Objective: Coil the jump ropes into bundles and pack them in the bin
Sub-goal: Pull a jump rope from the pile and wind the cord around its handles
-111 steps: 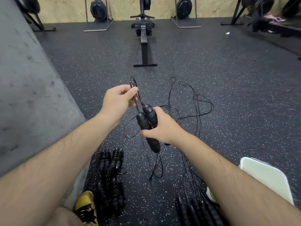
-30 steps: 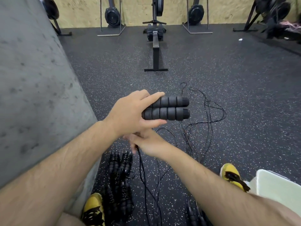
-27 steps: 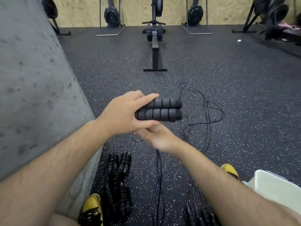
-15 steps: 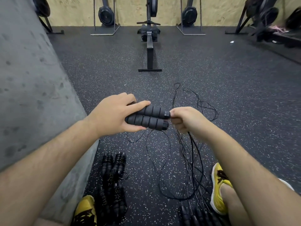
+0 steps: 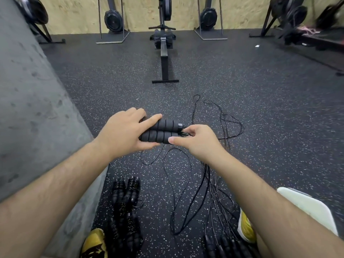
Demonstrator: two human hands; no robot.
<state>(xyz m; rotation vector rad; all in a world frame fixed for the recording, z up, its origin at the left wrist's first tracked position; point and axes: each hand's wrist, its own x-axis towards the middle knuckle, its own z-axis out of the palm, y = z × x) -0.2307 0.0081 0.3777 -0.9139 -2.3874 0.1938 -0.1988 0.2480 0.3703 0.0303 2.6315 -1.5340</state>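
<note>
My left hand [image 5: 123, 132] grips two black foam jump-rope handles [image 5: 163, 130] held side by side, pointing right. At their right end my right hand [image 5: 195, 140] pinches the thin black cord where it leaves the handles. The loose cord [image 5: 176, 183] hangs down in loops onto the floor. Several more black cords [image 5: 223, 123] lie tangled on the floor beyond my hands. Coiled rope bundles [image 5: 126, 205] lie by my left foot. More black handles [image 5: 223, 246] lie at the bottom edge. The white bin [image 5: 309, 207] shows at the lower right, behind my right arm.
A grey concrete wall [image 5: 28, 118] runs along my left. My yellow shoes [image 5: 95, 243] stand on the speckled black rubber floor [image 5: 260, 108]. A rowing machine [image 5: 164, 53] lies straight ahead, with other gym machines along the far wooden wall.
My right hand came up from under the handles to their right end and now pinches the cord there. My left hand keeps hold of both handles, now a little lower.
</note>
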